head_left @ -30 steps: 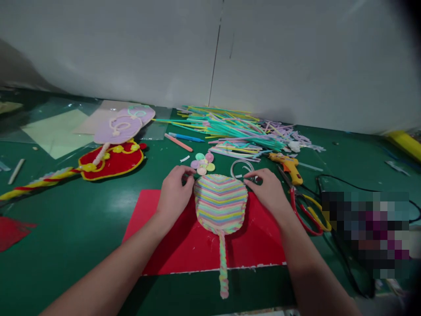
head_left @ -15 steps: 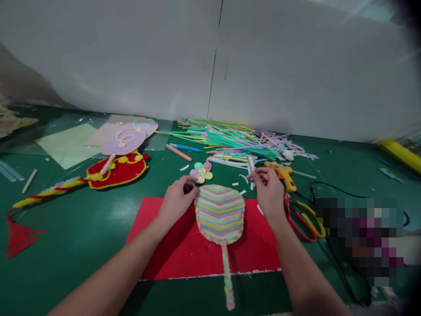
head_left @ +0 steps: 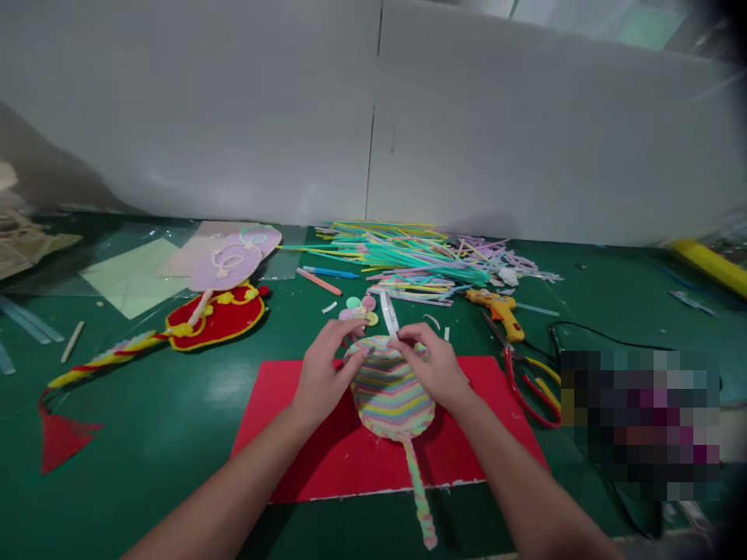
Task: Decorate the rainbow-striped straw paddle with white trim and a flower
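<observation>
A round fan [head_left: 394,393] with pastel zigzag stripes and a twisted handle lies over a red board [head_left: 309,451]. My left hand [head_left: 327,369] is at the fan's upper left edge, thumb over its face and fingers curled round the rim. Between the thumb and fingers of my right hand [head_left: 435,365] is a narrow white strip [head_left: 388,313], its free end pointing up above the fan's top edge. Just beyond my left fingers sits a cluster of small pastel discs [head_left: 371,305], partly covered by that hand.
Behind my hands lies a heap of coloured pipe cleaners [head_left: 408,257]. To the right are a yellow glue gun [head_left: 499,311], its cord, and red-handled pliers [head_left: 528,389]. A red tasselled fan [head_left: 219,317] and a lilac fan [head_left: 225,260] lie left. A grey panel [head_left: 233,109] rises behind.
My right hand has moved left with the white strip, from beside the glue gun to the fan's top edge. My left hand has come over the fan's rim, and the handle has swung slightly right.
</observation>
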